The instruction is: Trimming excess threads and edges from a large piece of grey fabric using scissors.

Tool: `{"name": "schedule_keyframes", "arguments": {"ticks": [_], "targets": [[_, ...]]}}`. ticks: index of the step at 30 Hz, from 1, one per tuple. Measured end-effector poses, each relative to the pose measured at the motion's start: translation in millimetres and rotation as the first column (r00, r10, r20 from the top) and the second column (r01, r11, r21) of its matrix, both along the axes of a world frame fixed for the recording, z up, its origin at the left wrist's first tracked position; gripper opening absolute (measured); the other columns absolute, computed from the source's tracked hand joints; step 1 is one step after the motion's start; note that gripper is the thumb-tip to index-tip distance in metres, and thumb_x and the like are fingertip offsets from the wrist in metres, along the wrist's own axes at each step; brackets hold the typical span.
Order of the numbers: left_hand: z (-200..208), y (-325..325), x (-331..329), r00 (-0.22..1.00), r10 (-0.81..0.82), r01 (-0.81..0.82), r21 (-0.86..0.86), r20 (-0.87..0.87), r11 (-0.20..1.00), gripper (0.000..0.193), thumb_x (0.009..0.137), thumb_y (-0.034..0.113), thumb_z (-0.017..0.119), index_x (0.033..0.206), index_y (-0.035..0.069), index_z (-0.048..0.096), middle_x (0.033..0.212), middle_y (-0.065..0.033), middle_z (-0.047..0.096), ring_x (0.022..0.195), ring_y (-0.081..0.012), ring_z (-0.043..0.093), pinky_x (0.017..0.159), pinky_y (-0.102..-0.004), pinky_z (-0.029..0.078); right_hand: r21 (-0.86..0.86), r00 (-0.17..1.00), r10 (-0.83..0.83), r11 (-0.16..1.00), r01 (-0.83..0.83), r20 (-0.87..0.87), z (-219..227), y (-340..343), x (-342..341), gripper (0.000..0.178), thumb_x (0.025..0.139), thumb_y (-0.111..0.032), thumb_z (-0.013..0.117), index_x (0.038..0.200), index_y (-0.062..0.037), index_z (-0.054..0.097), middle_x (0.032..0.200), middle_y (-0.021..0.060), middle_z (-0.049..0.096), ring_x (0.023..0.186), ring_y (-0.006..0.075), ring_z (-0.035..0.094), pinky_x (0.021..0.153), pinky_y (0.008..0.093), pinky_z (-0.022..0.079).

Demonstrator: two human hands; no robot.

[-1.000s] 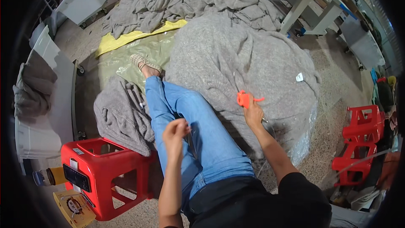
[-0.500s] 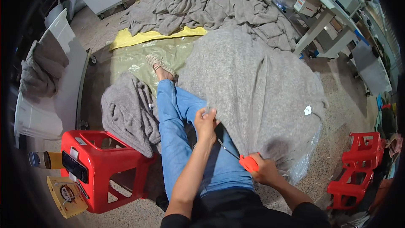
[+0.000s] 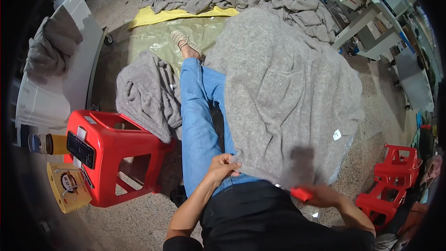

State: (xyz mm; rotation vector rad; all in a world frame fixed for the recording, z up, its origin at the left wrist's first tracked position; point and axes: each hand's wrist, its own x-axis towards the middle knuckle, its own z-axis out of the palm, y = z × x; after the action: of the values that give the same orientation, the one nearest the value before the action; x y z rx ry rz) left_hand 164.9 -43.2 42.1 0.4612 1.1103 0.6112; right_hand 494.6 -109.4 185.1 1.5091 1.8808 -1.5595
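A large grey knitted cloth (image 3: 288, 79) spreads over my right leg and the floor, with a small white tag (image 3: 337, 135) on its right side. At my lap, my left hand (image 3: 219, 171) pinches the near edge of this cloth between thumb and fingers. Off to the right, my right hand (image 3: 329, 196) is closed around the red handle of a thin metal tool (image 3: 301, 194). Its metal part points left along the cloth's near edge; blur hides what kind of tool it is. Blue jeans (image 3: 200, 121) cover my outstretched leg.
Left of me stands a red stool (image 3: 109, 135) with a phone (image 3: 81, 149), a cup (image 3: 56, 144) and a yellow box (image 3: 68, 187) by it. A smaller grey knit bundle (image 3: 146, 93) lies beside my leg. Beyond are a white wheeled bin (image 3: 79, 65) and more red stools (image 3: 395, 167) at right.
My left hand has come down toward my waist with the cloth's edge, drawing it over my right thigh. My right hand has moved right and lower with the tool. The view has shifted too.
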Motion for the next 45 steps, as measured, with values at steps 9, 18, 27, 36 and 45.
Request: {"name": "schedule_keyframes", "arguments": {"ticks": [9, 18, 27, 36, 45], "targets": [[-31.7, 29.9, 8.3, 0.984, 0.122, -0.089, 0.240, -0.128, 0.967, 0.011, 0.082, 0.011, 0.067, 0.077, 0.008, 0.058, 0.064, 0.0032, 0.052, 0.056, -0.0060, 0.050, 0.050, -0.0205, 0.041, 0.780, 0.940, -0.237, 0.624, -0.047, 0.247, 30.7, 83.8, -45.7, 0.055, 0.079, -0.023, 0.068, 0.130, -0.0170, 0.048, 0.090, 0.0136, 0.056, 0.077, 0.0379, 0.060, 0.068, 0.0446, 0.050], [-65.5, 134.4, 8.3, 0.900, 0.395, -0.427, 0.191, 0.186, 0.884, 0.016, 0.082, -0.001, 0.064, 0.097, 0.000, 0.062, 0.086, -0.0037, 0.065, 0.071, -0.0103, 0.060, 0.065, -0.0241, 0.049, 0.724, 0.936, -0.024, 0.641, -0.255, 0.351, -3.5, 148.0, -122.7, 0.031, 0.082, -0.036, 0.064, 0.087, -0.0066, 0.054, 0.079, 0.0163, 0.061, 0.069, 0.0369, 0.062, 0.058, 0.0457, 0.047], [-99.7, 134.4, 5.8, 0.851, 0.487, -0.519, 0.170, 0.197, 0.838, 0.020, 0.082, -0.006, 0.060, 0.102, -0.003, 0.062, 0.096, -0.0073, 0.066, 0.079, -0.0130, 0.061, 0.070, -0.0246, 0.048, 0.760, 0.972, 0.019, 0.620, -0.196, 0.235, -30.0, 159.7, -141.4, 0.033, 0.084, -0.037, 0.062, 0.082, -0.0051, 0.054, 0.064, 0.0173, 0.060, 0.058, 0.0368, 0.060, 0.051, 0.0467, 0.046], [-107.8, 115.2, 1.2, 0.863, 0.483, -0.505, 0.248, 0.146, 0.827, 0.019, 0.082, -0.007, 0.060, 0.100, -0.002, 0.062, 0.091, -0.0061, 0.065, 0.077, -0.0128, 0.060, 0.072, -0.0249, 0.048, 0.754, 0.978, 0.051, 0.629, -0.187, 0.201, -38.2, 140.9, -140.7, 0.035, 0.083, -0.040, 0.063, 0.079, -0.0056, 0.055, 0.056, 0.0170, 0.057, 0.053, 0.0380, 0.058, 0.048, 0.0471, 0.045], [-92.5, 140.8, 7.4, 0.878, 0.468, -0.479, 0.211, 0.102, 0.852, 0.013, 0.083, -0.003, 0.061, 0.097, -0.002, 0.063, 0.087, -0.0065, 0.066, 0.075, -0.0126, 0.059, 0.071, -0.0258, 0.047, 0.718, 0.954, 0.111, 0.635, -0.283, 0.278, -7.7, 135.9, -94.5, 0.034, 0.080, -0.043, 0.065, 0.076, -0.0103, 0.057, 0.061, 0.0134, 0.059, 0.061, 0.0342, 0.060, 0.056, 0.0465, 0.046]]}}
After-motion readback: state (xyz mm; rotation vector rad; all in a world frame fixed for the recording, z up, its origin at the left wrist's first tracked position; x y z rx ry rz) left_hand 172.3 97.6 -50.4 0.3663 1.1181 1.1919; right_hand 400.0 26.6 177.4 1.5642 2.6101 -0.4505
